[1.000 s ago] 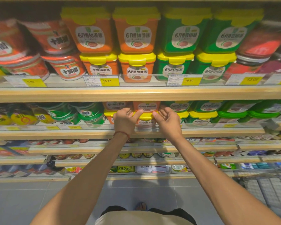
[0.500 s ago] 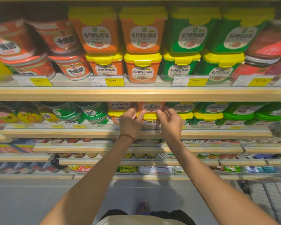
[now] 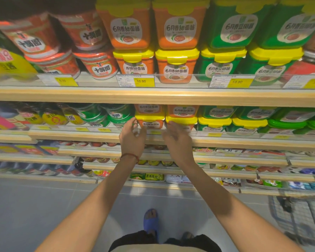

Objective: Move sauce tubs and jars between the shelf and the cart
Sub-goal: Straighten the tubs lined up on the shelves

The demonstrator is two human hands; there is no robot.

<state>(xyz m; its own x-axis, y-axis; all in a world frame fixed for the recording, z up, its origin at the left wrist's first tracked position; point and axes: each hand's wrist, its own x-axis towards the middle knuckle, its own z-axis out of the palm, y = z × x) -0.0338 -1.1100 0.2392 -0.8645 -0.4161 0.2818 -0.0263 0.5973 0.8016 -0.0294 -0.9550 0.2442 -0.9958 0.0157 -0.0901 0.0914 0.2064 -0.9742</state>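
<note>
Orange sauce tubs with yellow lids stand on the second shelf [image 3: 225, 142], stacked two high; the front lower ones are at left [image 3: 150, 122] and right [image 3: 182, 121]. My left hand [image 3: 133, 138] hovers just in front of the left tub, fingers loosely curled, holding nothing. My right hand [image 3: 176, 139] is in front of the right tub with fingers spread and relaxed, blurred by motion. Neither hand grips a tub.
The top shelf [image 3: 153, 96] carries more orange and green tubs [image 3: 224, 66] and red jars [image 3: 98, 64]. Green-lidded jars [image 3: 116, 115] stand left of my hands. A wire cart [image 3: 298, 219] is on the floor at lower right. My foot in a blue slipper [image 3: 150, 220] is below.
Both hands have let go of the orange tub on the second shelf and drawn back and apart from it. The view has moved closer to the shelves.
</note>
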